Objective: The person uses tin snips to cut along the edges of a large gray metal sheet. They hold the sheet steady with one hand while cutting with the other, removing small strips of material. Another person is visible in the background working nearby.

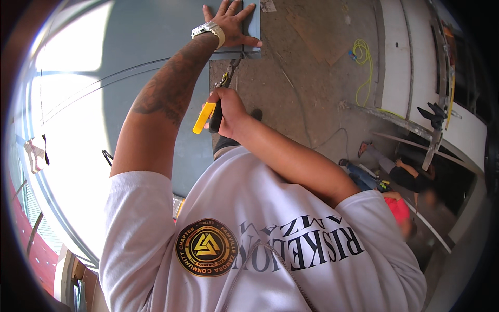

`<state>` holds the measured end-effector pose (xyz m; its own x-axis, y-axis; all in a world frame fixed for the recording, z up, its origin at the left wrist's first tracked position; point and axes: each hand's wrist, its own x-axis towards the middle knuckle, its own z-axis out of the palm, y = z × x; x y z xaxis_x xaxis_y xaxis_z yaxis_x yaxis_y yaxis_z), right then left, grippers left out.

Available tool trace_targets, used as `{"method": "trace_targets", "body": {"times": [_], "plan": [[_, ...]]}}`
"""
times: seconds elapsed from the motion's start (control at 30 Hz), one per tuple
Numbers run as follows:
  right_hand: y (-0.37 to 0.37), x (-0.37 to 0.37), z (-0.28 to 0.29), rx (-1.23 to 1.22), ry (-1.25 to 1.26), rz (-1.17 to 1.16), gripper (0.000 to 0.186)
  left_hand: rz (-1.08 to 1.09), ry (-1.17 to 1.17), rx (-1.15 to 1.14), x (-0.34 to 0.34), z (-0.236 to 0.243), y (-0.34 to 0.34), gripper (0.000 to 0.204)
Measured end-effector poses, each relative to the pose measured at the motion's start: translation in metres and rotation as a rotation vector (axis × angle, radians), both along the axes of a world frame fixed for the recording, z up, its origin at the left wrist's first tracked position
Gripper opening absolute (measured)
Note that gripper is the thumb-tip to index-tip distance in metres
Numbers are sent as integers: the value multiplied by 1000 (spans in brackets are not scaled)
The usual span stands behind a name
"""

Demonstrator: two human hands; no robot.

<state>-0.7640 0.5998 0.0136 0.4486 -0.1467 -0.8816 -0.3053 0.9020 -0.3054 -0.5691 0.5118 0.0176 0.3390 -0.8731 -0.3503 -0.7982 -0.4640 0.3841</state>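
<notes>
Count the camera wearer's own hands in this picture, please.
2. The left hand lies spread on a blue-grey surface; the right hand is closed around a tool with yellow and black handles. Neither is fully hidden.

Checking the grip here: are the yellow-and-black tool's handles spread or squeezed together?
Spread: the yellow handle slants away from the black handle, their free ends apart, in the right hand.

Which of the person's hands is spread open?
The left hand, wearing a white watch and lying splayed on the blue-grey sheet. The right hand instead is closed around a yellow-handled tool.
</notes>
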Motion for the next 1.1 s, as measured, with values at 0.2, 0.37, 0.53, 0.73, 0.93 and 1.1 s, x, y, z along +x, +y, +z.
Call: {"method": "trace_targets", "body": {"times": [0.2,0.37,0.53,0.73,0.93,1.1], "plan": [[-1,10,13,62,63,-107,20,6,-4,-20,0,-6,1,135],[-2,7,-7,68,25,-90,25,14,-7,-58,1,-13,-1,136],[2,16,7,104,68,-164,21,21,-20,-49,0,-14,-2,135],[6,14,-5,31,43,-159,18,9,-8,-45,0,-9,0,136],[11,14,-13,-76,63,-87,14,4,-6,4,-1,-3,-2,136],[15,14,-17,-145,107,-52,9,4,21,-42,-1,-3,4,136]]}}
